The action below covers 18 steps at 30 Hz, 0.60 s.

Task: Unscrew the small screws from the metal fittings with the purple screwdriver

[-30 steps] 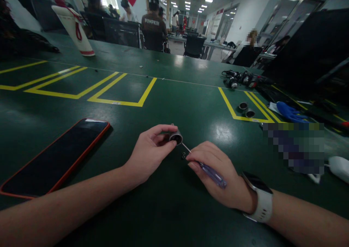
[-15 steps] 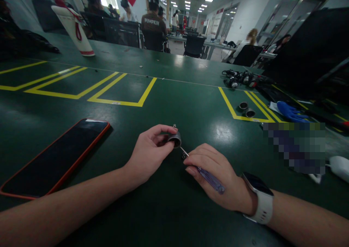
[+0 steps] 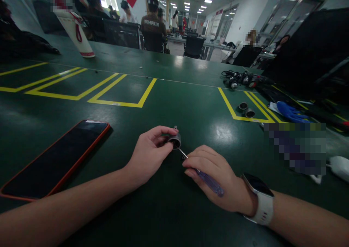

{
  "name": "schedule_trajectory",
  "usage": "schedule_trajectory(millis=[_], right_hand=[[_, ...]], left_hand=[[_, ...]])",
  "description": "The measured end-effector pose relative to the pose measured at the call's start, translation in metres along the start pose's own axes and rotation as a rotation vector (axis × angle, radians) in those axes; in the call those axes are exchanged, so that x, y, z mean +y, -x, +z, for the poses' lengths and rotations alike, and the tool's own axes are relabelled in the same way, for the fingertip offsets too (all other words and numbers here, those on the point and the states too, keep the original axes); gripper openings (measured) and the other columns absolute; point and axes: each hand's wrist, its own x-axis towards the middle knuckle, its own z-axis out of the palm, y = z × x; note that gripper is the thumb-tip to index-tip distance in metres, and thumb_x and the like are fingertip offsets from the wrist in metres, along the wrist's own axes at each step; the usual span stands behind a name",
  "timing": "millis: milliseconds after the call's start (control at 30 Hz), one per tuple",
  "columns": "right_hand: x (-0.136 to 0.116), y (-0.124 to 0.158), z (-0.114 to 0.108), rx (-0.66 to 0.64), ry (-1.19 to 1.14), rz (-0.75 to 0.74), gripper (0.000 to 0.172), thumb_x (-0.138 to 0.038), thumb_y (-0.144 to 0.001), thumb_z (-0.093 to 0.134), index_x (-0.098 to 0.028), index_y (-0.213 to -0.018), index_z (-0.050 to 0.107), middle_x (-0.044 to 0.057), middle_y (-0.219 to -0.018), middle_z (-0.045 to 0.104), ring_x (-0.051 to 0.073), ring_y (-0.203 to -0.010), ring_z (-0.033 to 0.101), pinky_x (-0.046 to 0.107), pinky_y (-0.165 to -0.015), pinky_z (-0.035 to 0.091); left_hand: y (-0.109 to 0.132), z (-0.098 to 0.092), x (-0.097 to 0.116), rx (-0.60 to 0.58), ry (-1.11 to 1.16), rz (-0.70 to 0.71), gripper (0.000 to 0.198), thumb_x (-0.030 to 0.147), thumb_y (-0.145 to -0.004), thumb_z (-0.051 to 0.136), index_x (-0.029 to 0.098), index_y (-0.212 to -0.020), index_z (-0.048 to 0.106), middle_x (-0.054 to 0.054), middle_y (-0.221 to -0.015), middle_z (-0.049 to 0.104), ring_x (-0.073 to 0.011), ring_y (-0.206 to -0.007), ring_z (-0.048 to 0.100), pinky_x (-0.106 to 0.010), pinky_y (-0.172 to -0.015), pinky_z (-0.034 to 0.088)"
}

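My left hand (image 3: 152, 152) is closed on a small grey metal ring-like cup (image 3: 177, 139), its hollow end facing me. A small metal stud (image 3: 175, 127) pokes out at its far side. In my right hand (image 3: 209, 172), fingers closed, is a screwdriver (image 3: 211, 184) with a clear purplish handle. Its thin shaft slants up and left into the cup's opening; the tip is hidden inside. A tiny dark part (image 3: 183, 158) lies on the table just below the shaft, partly covered by my right fingertips.
A phone (image 3: 57, 159) in an orange case lies at the left. Two similar metal cups (image 3: 249, 112) sit within yellow tape at the right. Beyond them are black cabled parts (image 3: 237, 79), a blue glove (image 3: 291, 111) and a white mouse (image 3: 339, 168). A tall white vase-like container (image 3: 75, 32) stands far left.
The screwdriver's shaft has shifted slightly left and down in the cup's opening, and my right hand moved with it a little. My left hand holds the cup almost still.
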Motion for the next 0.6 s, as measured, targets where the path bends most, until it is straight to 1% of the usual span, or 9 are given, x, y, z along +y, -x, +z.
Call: schedule_trajectory(millis=[167, 333, 600], right_hand=[[-0.0002, 0.001, -0.0008, 0.023, -0.001, -0.011, 0.011, -0.013, -0.087, 0.051, -0.012, -0.097, 0.056, 0.008, -0.087, 0.065, 0.016, -0.081, 0.058, 0.031, -0.071, 0.048], [0.0006, 0.0017, -0.0005, -0.002, 0.004, -0.016, 0.012, -0.014, -0.087, 0.051, -0.012, -0.099, 0.056, 0.009, -0.088, 0.065, 0.016, -0.081, 0.058, 0.03, -0.072, 0.048], [0.0, 0.0002, 0.0003, -0.041, 0.019, 0.038, 0.013, -0.016, -0.089, 0.048, -0.015, -0.1, 0.055, 0.008, -0.089, 0.065, 0.017, -0.081, 0.057, 0.032, -0.071, 0.049]], left_hand=[[-0.0009, -0.0004, -0.0007, 0.003, -0.017, -0.013, 0.017, 0.008, -0.068, 0.064, 0.015, -0.084, 0.065, -0.004, -0.099, 0.07, -0.0154, -0.091, 0.067, -0.027, -0.084, 0.053], [-0.001, -0.0001, 0.0027, 0.006, -0.018, -0.022, 0.017, 0.008, -0.068, 0.064, 0.014, -0.084, 0.064, -0.005, -0.1, 0.07, -0.0162, -0.091, 0.067, -0.028, -0.085, 0.053], [0.0012, 0.0008, 0.0025, 0.002, -0.009, -0.013, 0.017, 0.009, -0.067, 0.064, 0.015, -0.083, 0.064, -0.005, -0.1, 0.07, -0.0174, -0.095, 0.066, -0.03, -0.088, 0.052]])
